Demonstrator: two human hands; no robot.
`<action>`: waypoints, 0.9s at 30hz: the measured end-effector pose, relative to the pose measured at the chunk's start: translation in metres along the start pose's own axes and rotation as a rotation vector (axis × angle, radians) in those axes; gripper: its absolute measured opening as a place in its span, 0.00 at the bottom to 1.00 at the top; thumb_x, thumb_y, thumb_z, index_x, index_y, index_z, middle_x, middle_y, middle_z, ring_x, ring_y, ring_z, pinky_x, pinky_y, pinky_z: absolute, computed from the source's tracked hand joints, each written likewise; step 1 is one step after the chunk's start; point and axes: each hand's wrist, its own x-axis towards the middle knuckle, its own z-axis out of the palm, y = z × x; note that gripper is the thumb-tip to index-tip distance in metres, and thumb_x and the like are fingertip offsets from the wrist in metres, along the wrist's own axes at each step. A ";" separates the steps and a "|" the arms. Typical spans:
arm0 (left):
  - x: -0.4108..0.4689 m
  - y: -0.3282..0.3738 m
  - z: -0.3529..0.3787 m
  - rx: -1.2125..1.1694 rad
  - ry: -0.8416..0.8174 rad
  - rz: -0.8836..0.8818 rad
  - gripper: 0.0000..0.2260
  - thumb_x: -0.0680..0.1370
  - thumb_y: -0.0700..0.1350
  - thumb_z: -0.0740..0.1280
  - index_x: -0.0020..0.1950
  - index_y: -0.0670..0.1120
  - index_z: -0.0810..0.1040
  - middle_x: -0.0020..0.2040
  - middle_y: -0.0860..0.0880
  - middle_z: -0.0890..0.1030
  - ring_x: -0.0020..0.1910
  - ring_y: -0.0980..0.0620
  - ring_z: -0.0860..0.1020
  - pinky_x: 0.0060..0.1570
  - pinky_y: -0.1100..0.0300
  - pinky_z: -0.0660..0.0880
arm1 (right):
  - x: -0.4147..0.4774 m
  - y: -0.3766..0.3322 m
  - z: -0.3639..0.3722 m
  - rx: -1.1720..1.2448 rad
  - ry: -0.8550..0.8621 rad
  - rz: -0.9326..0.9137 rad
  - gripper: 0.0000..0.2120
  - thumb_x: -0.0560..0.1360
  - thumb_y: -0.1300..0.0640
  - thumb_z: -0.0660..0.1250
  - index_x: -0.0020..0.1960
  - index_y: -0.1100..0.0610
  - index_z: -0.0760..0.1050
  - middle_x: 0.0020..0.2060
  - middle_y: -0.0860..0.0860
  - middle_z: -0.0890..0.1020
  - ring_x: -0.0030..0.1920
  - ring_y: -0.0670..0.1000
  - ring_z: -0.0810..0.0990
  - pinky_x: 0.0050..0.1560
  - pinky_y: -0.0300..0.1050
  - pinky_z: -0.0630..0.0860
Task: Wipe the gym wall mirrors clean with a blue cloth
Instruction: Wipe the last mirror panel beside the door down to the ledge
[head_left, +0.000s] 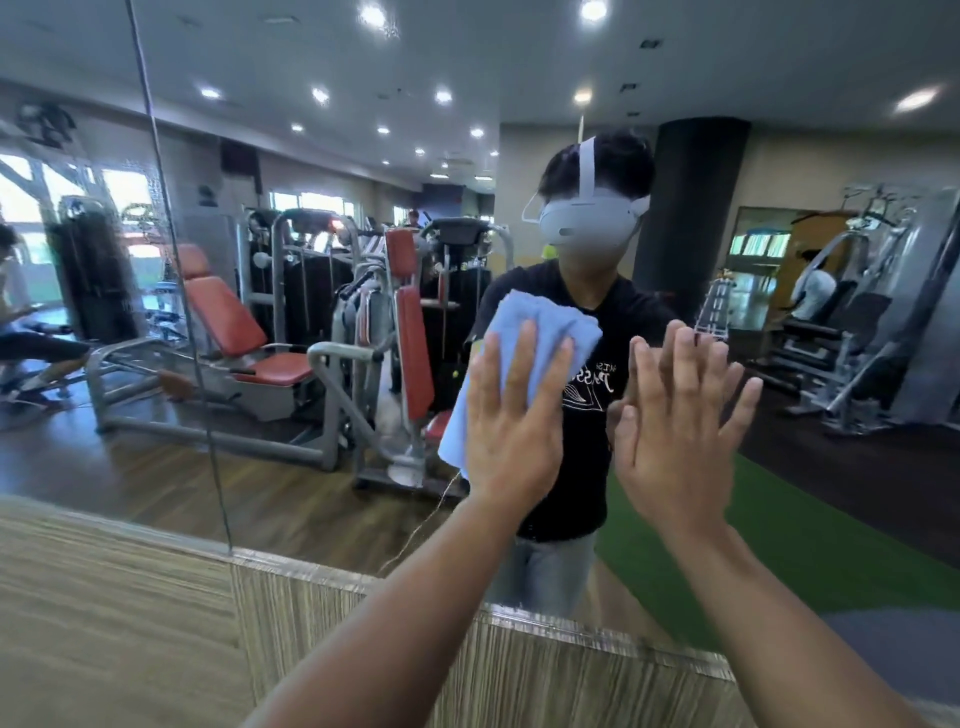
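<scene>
Head view: the left hand (511, 415) is flat on the blue cloth (524, 332), fingers straight and together, pressing it against the mirror (322, 171). Nothing is curled round it, just a palm pinning it to the glass. The cloth is folded and sits on the panel right of the vertical seam (176, 270), well above the mirror's bottom edge, with one end hanging down past the heel of the hand. Just beside it, the right hand (675, 431) is open too, fingers spread wide, fingertips meeting their own reflection on the glass. It holds nothing. Below the mirror's lower edge runs a wood-grain wall panel (130, 597). In the reflection there are red-padded gym machines (234, 322) and a green floor strip (779, 525).
</scene>
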 end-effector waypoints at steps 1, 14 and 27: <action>-0.006 -0.002 0.000 -0.005 -0.006 0.030 0.29 0.79 0.38 0.68 0.78 0.50 0.64 0.79 0.42 0.62 0.80 0.37 0.53 0.76 0.39 0.59 | -0.001 0.004 0.003 -0.011 -0.017 0.004 0.28 0.85 0.51 0.50 0.84 0.51 0.51 0.83 0.56 0.51 0.82 0.62 0.50 0.79 0.70 0.43; 0.005 -0.112 -0.056 0.233 -0.159 0.377 0.30 0.78 0.41 0.65 0.80 0.52 0.60 0.80 0.43 0.58 0.79 0.34 0.52 0.77 0.35 0.49 | -0.006 0.009 0.023 -0.043 0.055 -0.005 0.28 0.85 0.50 0.49 0.84 0.51 0.52 0.82 0.57 0.54 0.82 0.60 0.47 0.79 0.69 0.45; -0.044 -0.086 -0.031 0.113 -0.411 0.959 0.20 0.85 0.41 0.57 0.76 0.54 0.70 0.78 0.47 0.67 0.77 0.39 0.61 0.78 0.40 0.52 | -0.006 0.009 0.021 -0.015 0.053 -0.006 0.28 0.85 0.50 0.51 0.84 0.51 0.52 0.82 0.57 0.56 0.81 0.63 0.53 0.79 0.68 0.44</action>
